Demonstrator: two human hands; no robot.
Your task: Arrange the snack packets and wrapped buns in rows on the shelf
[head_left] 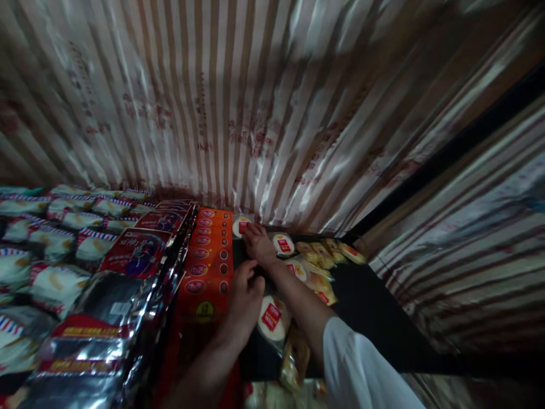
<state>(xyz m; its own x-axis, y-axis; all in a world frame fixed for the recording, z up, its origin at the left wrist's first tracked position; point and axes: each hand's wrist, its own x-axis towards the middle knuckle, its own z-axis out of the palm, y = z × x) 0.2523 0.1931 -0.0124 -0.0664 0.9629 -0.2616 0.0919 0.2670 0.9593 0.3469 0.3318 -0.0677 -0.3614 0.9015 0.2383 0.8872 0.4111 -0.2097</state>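
Observation:
My right hand (pixel 258 243) reaches to the back of the dark shelf, its fingers on the edge of a small clear packet with a round white bun (pixel 240 225) and a red label. My left hand (pixel 246 292) is nearer to me, beside the orange packets (pixel 204 241); its finger and thumb are bent and apart, with nothing visible between them. Right of that hand lies another round white bun in clear wrap (pixel 271 318). A third wrapped white bun (pixel 283 244) sits just right of my right hand. My right forearm hides part of the shelf.
Yellowish wrapped pastries (pixel 321 254) lie to the right on the black shelf surface (pixel 374 309). Dark shiny packets (pixel 128 284) and rows of white-filled bags (pixel 59 238) stand at left. Striped plastic sheeting (pixel 221 102) hangs behind, and a dark bar (pixel 447 153) slants at right.

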